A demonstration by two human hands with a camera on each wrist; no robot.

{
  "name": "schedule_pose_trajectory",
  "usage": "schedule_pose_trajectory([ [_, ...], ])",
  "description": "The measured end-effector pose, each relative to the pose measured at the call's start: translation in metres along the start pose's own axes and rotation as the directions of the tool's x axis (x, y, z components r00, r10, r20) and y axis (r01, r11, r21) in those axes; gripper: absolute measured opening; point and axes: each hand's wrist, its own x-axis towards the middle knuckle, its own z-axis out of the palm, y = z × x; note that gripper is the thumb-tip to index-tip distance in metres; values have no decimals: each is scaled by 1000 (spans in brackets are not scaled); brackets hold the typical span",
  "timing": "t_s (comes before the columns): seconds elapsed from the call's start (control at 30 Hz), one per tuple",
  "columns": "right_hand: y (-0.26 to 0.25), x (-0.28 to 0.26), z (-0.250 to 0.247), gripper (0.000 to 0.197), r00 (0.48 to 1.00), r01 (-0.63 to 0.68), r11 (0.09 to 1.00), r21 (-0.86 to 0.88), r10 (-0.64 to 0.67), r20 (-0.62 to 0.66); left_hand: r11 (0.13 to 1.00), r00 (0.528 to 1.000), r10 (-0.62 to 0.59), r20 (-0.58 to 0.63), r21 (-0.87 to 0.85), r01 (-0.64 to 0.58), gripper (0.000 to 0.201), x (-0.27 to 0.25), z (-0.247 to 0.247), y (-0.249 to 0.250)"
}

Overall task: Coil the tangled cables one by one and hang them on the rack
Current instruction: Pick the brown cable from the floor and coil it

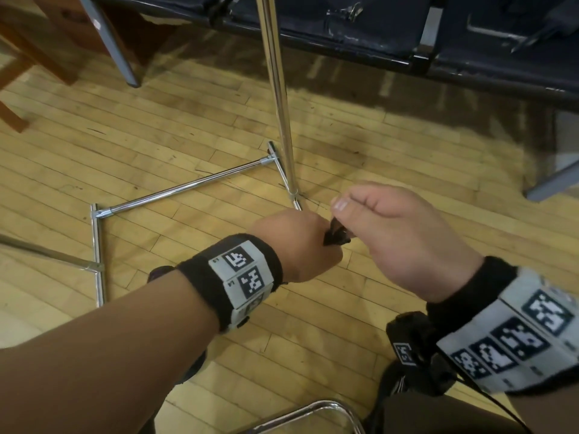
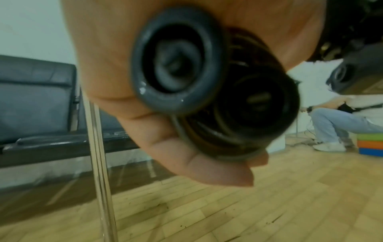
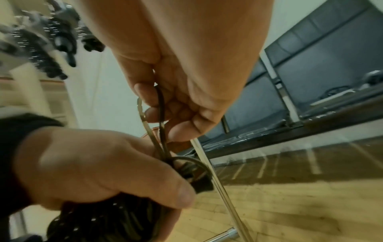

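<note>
Cable (image 3: pixel 161 114) mostly hidden by hands.

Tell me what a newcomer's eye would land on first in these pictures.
First, the two hands meeting mid-frame above the wooden floor: the left hand grips a coiled black cable, and the right hand pinches a loop of it. Behind them the chrome rack rises from its floor bars.
</note>
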Motion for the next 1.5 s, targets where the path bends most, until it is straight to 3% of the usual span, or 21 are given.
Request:
schedule_pose_trajectory([
  [0.1,-9,-2,2,43,997,50,999,7,-50,-61,1000,999,28,-32,5,-28,30,1,1,5],
  [0.2,-7,2,-4,44,990,67,997,27,-63,-124,978,999,-25,-29,-209,19,21,1,-1,2],
  [0.27,-2,4,-10,43,982,53,996,71,-40,-182,909,997,-77,-28,-412,59,20,-1,-4,-2],
  [0.37,7,10,-16,44,964,28,956,293,51,-259,832,998,-53,22,-551,57,46,0,-10,-15],
  [0.5,13,19,-23,40,922,21,790,612,222,-318,572,992,68,106,-819,48,43,-2,-16,-24],
  [0.57,14,22,-23,34,927,31,756,654,223,-303,509,991,83,107,-859,50,38,-3,-14,-24],
  [0.67,16,21,-17,26,955,-31,865,500,173,-240,517,989,97,113,-855,46,43,-3,-11,-20],
  [0.77,16,18,-15,42,972,-69,924,375,146,-182,481,981,122,149,-874,73,46,-5,-10,-18],
  [0.87,16,17,-18,54,965,-2,947,322,85,-247,401,964,196,182,-911,90,43,-7,-12,-17],
  [0.93,18,19,-20,59,970,24,909,415,79,-230,313,947,255,197,-943,113,38,-9,-15,-16],
  [1.07,22,21,-18,55,995,18,683,730,59,-80,122,902,371,222,-974,190,40,-15,-20,-13],
  [1.13,24,21,-14,59,1000,-7,665,747,25,-13,83,880,417,228,-973,213,41,-16,-21,-11],
  [1.2,26,21,-12,47,1000,-14,732,681,14,5,109,878,420,228,-974,201,39,-16,-22,-9],
  [1.3,26,20,-11,35,999,-41,840,540,32,26,224,898,377,228,-963,151,27,-16,-23,-11],
  [1.4,27,20,-10,39,997,-73,858,509,56,49,385,934,303,188,-921,61,9,-17,-23,-10],
  [1.5,24,20,-5,38,997,-73,852,518,63,37,536,968,214,135,-844,-1,22,-16,-20,-8],
])
